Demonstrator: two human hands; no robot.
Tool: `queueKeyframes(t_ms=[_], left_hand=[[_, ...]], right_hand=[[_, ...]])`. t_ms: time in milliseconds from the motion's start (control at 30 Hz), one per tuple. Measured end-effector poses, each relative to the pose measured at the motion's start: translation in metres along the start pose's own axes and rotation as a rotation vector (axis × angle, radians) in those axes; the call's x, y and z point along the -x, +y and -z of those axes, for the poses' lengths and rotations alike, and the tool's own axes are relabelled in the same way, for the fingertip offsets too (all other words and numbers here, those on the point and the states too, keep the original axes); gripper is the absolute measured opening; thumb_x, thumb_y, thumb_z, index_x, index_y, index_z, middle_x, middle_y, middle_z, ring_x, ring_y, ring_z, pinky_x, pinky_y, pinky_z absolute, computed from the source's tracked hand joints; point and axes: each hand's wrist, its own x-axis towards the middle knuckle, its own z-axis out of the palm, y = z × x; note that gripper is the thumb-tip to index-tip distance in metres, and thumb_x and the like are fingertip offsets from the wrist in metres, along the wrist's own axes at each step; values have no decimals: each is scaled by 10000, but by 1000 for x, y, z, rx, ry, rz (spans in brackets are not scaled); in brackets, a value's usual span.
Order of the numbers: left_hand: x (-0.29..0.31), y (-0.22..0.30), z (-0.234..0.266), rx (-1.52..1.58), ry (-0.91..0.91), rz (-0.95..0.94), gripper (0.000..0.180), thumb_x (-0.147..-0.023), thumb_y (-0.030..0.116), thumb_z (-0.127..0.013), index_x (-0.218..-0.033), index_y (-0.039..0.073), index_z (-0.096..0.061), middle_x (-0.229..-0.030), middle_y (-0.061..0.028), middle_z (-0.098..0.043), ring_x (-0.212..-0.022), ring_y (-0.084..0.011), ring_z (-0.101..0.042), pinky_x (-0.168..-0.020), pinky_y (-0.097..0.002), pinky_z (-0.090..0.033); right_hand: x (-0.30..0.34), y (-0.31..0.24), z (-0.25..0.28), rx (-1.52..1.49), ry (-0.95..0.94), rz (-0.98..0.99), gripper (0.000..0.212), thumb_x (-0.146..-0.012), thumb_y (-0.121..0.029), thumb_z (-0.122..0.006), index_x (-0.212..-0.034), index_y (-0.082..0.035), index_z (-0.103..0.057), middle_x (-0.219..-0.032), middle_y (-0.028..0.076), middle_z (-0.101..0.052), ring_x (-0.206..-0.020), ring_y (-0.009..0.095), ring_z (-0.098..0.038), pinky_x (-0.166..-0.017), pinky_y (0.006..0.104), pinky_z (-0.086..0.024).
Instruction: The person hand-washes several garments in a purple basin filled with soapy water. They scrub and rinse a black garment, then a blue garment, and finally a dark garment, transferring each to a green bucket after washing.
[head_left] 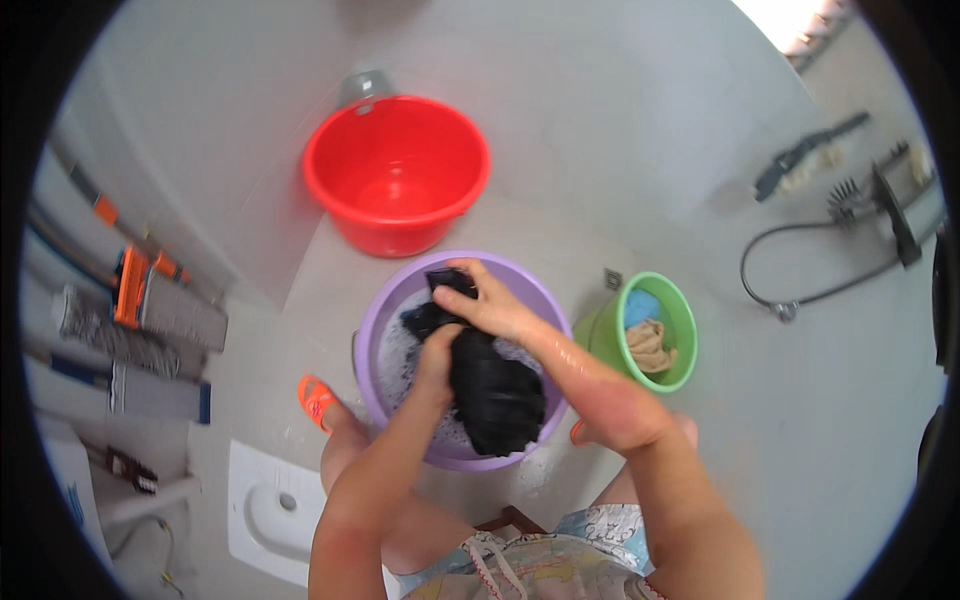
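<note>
Pale walls [620, 120] and a grey floor [268, 385] are enclosing the work area; mops [185, 315] are being kept at the left, and a squat toilet [245, 500] is being seen at lower left. On the floor, a purple tub [537, 300] is being used as the wash vessel, with suds [395, 365] being contained in it. Black cloth [497, 395] is being held bunched over this tub. Its upper end is being gripped by the right hand [482, 302], thumb and fingers being closed on it; its middle is being clasped by the left hand [437, 362], while its bulkier part is hanging toward the near right rim. Whether its lower edge is being wetted cannot be told.

Washing is being judged as under way rather than finished, since the cloth is being worked directly over suds. Beige cloth [650, 347] and a blue item [640, 308] are being held in a green bucket [686, 335] at right; whether they are being kept as washed or unwashed cannot be told. Beyond the purple tub, a red tub [395, 232] is standing, no laundry being visible in it. Rinsing, if required, is being judged as not yet done.
</note>
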Motion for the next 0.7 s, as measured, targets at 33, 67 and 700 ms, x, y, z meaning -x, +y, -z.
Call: queueKeyframes(t_ms=[33,67,700], left_hand=[[4,5,0,7,22,-48,192,-823,228,-580,-891,58,-635,-787,-52,-639,-682,-179,-631,-664,-326,-537],[6,9,0,-73,145,-97,202,-818,245,-589,-892,63,-637,-791,-54,-644,-690,-182,-634,-675,-328,-539],[-25,-121,-150,-888,-286,-52,521,-896,299,-644,-1339,92,-462,-1257,-84,-541,-1194,-204,-483,-990,-398,-362]], right_hand=[[18,-1,3,29,40,0,880,-779,-456,-725,-1394,30,-326,-1361,282,-417,-1298,359,-401,-1060,398,-342],[40,-2,6,207,50,112,989,-732,-466,-758,-1423,45,-268,-1403,296,-356,-1338,379,-339,-1098,413,-291],[228,124,237,393,1199,213,625,-615,13,-730,-1194,-78,-514,-1091,146,-564,-1052,342,-556,-926,376,-443]])
